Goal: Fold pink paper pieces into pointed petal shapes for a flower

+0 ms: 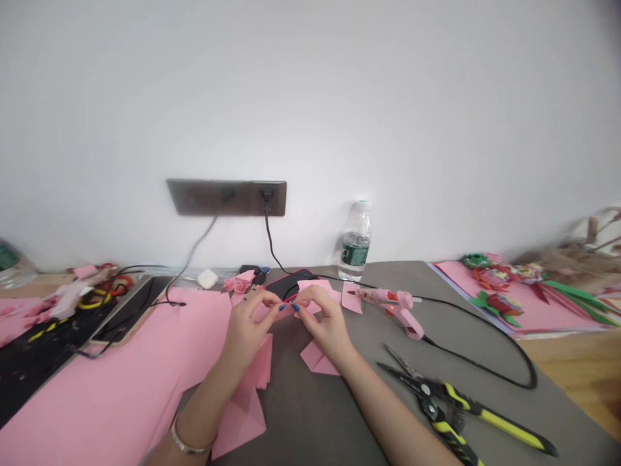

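Both of my hands meet over the grey mat (339,401) near the table's middle. My left hand (250,323) and my right hand (324,320) pinch a small piece of pink paper (287,309) between their fingertips, fingers curled. Loose pink paper pieces (317,357) lie just below my right hand, and folded pink sheets (245,408) lie under my left forearm. A silver bracelet (191,445) circles my left wrist. A black phone (290,282) lies just beyond my fingers.
A pink glue gun (400,309) with a black cord lies right of my hands; yellow-handled scissors (451,404) lie nearer. A water bottle (356,241) stands by the wall. Large pink sheet (126,375) on the left, tablet (130,309), paper flowers (499,285) at right.
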The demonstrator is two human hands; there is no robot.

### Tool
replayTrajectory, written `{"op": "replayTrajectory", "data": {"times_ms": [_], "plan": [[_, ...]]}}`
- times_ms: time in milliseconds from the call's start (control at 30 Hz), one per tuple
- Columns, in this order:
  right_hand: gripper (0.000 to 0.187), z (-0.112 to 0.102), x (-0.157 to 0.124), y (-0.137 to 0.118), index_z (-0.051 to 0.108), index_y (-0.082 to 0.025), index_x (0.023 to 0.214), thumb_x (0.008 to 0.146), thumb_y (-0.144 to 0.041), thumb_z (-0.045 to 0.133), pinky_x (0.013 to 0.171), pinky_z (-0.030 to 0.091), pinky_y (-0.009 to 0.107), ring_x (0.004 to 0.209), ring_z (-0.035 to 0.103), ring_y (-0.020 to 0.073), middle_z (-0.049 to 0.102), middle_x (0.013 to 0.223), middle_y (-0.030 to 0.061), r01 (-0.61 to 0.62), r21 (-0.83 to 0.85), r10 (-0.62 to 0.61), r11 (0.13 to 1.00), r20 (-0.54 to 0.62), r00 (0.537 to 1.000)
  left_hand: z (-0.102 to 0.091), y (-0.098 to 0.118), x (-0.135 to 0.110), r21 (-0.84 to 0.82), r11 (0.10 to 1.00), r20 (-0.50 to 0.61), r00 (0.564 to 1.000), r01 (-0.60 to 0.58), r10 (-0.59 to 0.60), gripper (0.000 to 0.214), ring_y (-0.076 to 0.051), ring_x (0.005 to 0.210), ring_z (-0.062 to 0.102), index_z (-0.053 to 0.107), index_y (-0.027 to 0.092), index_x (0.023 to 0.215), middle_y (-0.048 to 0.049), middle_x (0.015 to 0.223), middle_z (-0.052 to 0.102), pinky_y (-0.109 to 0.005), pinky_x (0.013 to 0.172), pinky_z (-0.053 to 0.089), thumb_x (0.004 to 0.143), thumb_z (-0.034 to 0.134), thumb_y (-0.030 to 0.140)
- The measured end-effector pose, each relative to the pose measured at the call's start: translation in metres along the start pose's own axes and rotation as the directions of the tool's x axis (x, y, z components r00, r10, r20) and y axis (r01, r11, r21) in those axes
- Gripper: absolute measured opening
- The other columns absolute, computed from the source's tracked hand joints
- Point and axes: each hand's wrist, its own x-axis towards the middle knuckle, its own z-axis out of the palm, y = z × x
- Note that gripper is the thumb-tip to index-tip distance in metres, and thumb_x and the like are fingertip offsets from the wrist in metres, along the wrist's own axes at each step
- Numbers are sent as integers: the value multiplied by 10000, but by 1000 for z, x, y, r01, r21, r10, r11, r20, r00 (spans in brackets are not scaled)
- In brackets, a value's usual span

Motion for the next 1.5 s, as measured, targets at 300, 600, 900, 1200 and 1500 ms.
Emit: {"op": "replayTrajectory", "data": {"times_ms": [300,600,900,1200,1500], "plan": [[143,3,-1,-3,675,-245,782,810,-121,610,759,379,378,747,632,227,705,756,23,14,-89,-11,996,27,1000,1,0,-2,64,993,14,995,-97,96,124,-208,788,646,690,234,786,-17,801,720,-315,783,489,877,609,208],[141,-7,3,4,638,-235,691,747,-110,605,815,373,383,755,619,227,700,723,5,-77,-114,68,990,-81,994,-7,0,3,107,979,4,985,-175,175,156,-208,789,596,670,242,770,-5,778,704,-342,832,450,899,598,192],[120,-10,1,9,659,-214,952,908,-248,554,776,477,347,859,637,224,699,883,56,-133,38,137,990,-145,980,-10,-4,1,37,997,-63,995,-70,72,110,-184,843,619,618,213,843,-16,851,673,-287,775,468,919,552,170],[229,1,-4,2,665,-206,793,956,-350,592,731,478,344,752,624,207,684,778,59,-45,146,33,988,83,996,-3,3,2,-78,996,123,991,-50,60,76,-155,740,574,628,205,812,2,788,627,-254,685,442,878,608,171],[261,-2,0,-4,664,-210,775,948,-399,613,740,457,350,769,601,216,671,771,57,-40,215,9,976,142,990,-6,3,4,-125,992,145,988,-24,42,140,-153,726,506,584,201,733,12,745,556,-260,683,391,867,605,165]]}}
